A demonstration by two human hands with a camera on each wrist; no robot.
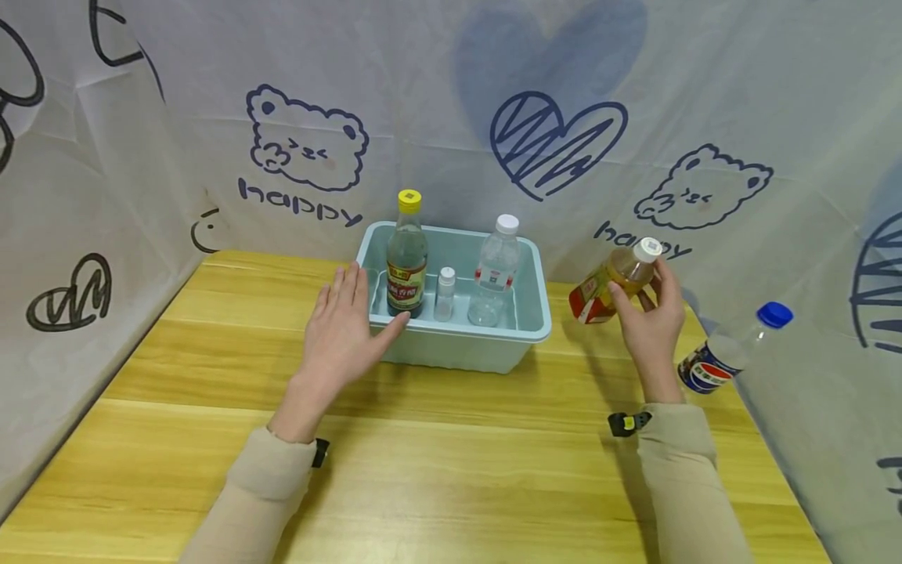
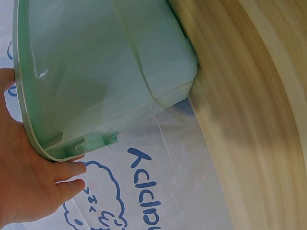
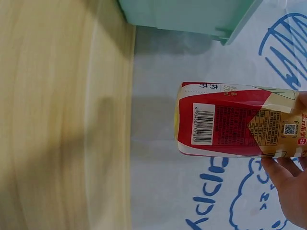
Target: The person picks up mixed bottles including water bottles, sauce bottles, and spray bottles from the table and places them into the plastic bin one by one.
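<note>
My right hand (image 1: 652, 321) grips a tea-drink bottle (image 1: 607, 287) with a white cap and a red and yellow label, near its upper part. The bottle is tilted and hangs above the table to the right of a light green plastic bin (image 1: 458, 345). In the right wrist view its barcode side (image 3: 230, 122) shows. My left hand (image 1: 340, 333) lies with straight fingers against the bin's left front rim, thumb over the edge. Inside the bin stand a yellow-capped vinegar bottle (image 1: 406, 270), a small clear bottle (image 1: 445, 296) and a clear water bottle (image 1: 496, 274) with a white cap.
A Pepsi bottle (image 1: 712, 368) with a blue cap stands on the right, beside my right forearm. The wooden table (image 1: 479, 470) ends at a white cloth (image 1: 430, 102) with drawn bears and hearts, which hangs behind and at both sides.
</note>
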